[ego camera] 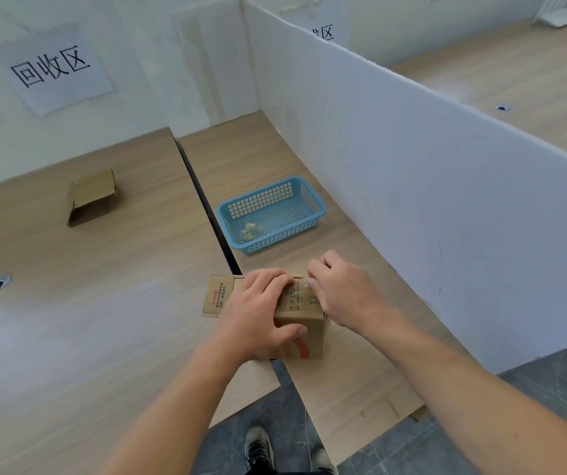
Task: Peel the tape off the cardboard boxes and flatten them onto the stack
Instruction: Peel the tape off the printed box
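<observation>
A small brown cardboard box point(304, 310) with printed marks stands on the wooden table near its front edge, one flap lying open to the left. My left hand point(258, 310) grips the box over its top, thumb on the near side. My right hand point(340, 289) pinches clear tape point(306, 282) at the box's far top edge. A flattened cardboard box point(91, 197) lies far left on the other table.
A blue plastic basket point(271, 214) holding a few crumpled tape bits stands behind the box. A white partition wall point(412, 186) runs along the right. A dark gap point(206, 207) separates the two tables. A cable hole point(0, 282) sits at left.
</observation>
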